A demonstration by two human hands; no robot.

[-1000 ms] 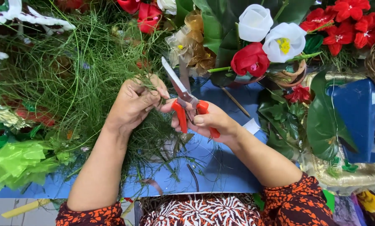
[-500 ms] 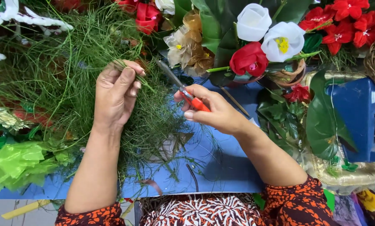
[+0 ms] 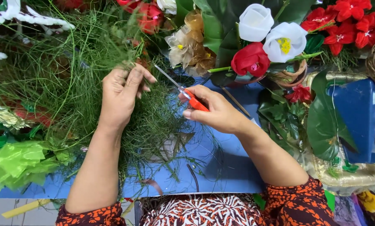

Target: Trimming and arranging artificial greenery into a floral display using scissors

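Blue covers the flat tabletop in the middle, and fake flowers and leaves are piled all around it.

A big bunch of thin green grass-like sprigs fills the side from 9 to 12 o'clock. The left hand lies on top of this grass. Its fingers are curled and pinch some of the thin strands near 12 o'clock, so this grip is closed on the grass.

The right hand is just past the middle, toward 1 o'clock. Its grip is closed tight around the handles of small scissors with red handles and shiny metal blades. The blades point up toward 11 o'clock, close to the left hand's fingertips but not touching them. The blades look nearly shut.

Both arms come in from 6 o'clock. They wear orange sleeves with a dark pattern.

At 1 o'clock sit a red fabric rose and two white fabric flowers, one with a yellow middle. A dried-looking tan flower sits at 12 o'clock. Bright red flowers are at 2 o'clock. A blue plastic box stands at 3 o'clock, with big dark green leaves beside it. Crinkly light green paper leaves lie at 8 o'clock.
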